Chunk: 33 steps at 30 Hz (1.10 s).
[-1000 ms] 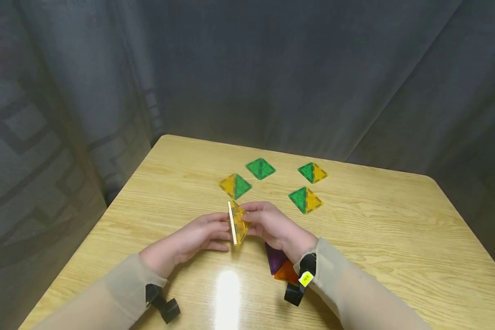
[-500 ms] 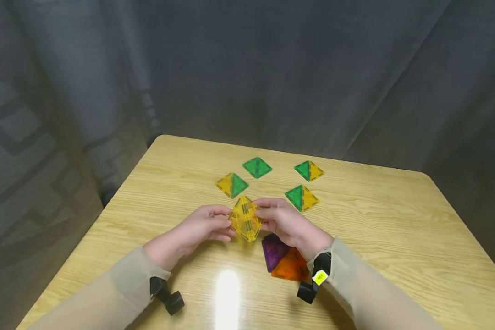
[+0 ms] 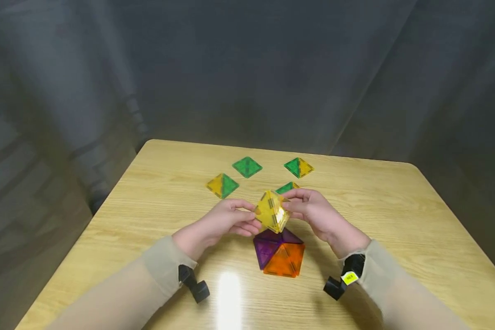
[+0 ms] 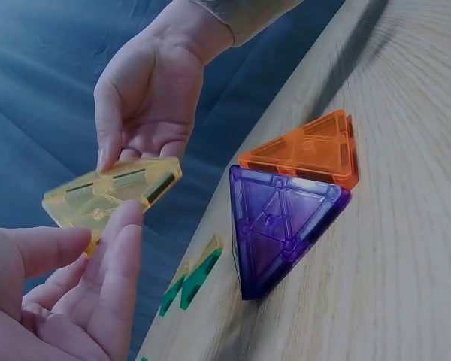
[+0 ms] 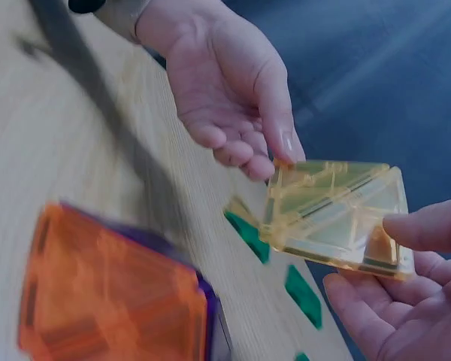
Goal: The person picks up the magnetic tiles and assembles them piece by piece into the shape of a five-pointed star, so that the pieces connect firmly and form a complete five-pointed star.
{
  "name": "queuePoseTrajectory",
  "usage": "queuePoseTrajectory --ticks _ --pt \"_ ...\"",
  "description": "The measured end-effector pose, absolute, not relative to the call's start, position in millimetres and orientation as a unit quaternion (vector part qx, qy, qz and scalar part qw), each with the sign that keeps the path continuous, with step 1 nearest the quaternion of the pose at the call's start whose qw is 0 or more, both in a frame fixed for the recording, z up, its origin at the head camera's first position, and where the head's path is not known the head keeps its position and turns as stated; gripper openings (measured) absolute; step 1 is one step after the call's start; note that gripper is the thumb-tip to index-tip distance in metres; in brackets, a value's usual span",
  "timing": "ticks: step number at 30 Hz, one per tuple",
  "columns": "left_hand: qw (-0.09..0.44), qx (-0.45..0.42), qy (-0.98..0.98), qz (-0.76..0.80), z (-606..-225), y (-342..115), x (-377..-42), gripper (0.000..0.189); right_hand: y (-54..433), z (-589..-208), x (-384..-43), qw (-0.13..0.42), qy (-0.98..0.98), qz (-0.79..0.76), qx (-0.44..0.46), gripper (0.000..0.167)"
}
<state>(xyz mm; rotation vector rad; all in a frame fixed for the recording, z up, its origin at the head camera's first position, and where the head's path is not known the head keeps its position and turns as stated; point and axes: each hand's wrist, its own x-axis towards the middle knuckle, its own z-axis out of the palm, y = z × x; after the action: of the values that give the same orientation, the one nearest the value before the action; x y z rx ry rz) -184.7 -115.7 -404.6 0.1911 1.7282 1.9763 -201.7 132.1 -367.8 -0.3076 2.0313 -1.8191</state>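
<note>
Both hands and the yellow tile pair (image 3: 271, 212) have moved rightward since the earlier head frame, and the purple-and-orange cap (image 3: 279, 256) is no longer partly covered by the right arm. From the head, the left hand (image 3: 224, 221) pinches the pair's left corner and the right hand (image 3: 319, 215) its right, each with little gap between thumb and fingers. Behind, on the wood table (image 3: 387, 211), lie a green diamond (image 3: 247, 167) and three green-and-yellow diamonds (image 3: 222, 185), one partly hidden by the right hand.

From the left wrist, the pair is held in the air, apart from the cap, whose purple tile (image 4: 282, 218) faces the camera with an orange tile (image 4: 310, 147) beside it.

From the right wrist, the seam between the two yellow triangles shows; the right thumb presses one face, fingers beneath, while the left thumb meets the opposite corner.

The step in hand seems to be positioning the joined pair near the cap; the next move probably calls for steady pinches and careful lining-up of edges.
</note>
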Motion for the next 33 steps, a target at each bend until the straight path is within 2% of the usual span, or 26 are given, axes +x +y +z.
queuePoseTrajectory --ticks 7,15,18,22,27,33 --pt "0.221 0.066 0.615 0.754 -407.4 -107.5 -191.6 0.029 145.8 -375.7 -201.4 0.163 0.740 -0.642 -0.114 0.015" --pt "0.198 0.041 0.569 0.797 -411.6 -103.7 -196.3 0.025 144.0 -384.0 -195.6 0.067 0.793 -0.595 -0.111 0.017" --pt "0.194 0.023 0.570 0.798 -411.3 -101.0 -197.8 0.025 142.3 -387.2 -193.0 0.048 0.796 -0.595 -0.105 0.016" --pt "0.195 -0.001 0.567 0.800 -410.6 -101.0 -196.9 0.023 141.0 -391.2 -191.3 0.049 0.771 -0.623 -0.125 0.017" --pt "0.201 -0.011 0.562 0.803 -411.9 -104.0 -194.1 0.018 144.7 -394.4 -192.5 0.080 0.708 -0.687 -0.141 0.023" --pt "0.214 0.013 0.596 0.774 -415.0 -107.0 -190.6 0.032 143.8 -398.9 -199.4 0.119 0.700 -0.700 -0.080 0.029"
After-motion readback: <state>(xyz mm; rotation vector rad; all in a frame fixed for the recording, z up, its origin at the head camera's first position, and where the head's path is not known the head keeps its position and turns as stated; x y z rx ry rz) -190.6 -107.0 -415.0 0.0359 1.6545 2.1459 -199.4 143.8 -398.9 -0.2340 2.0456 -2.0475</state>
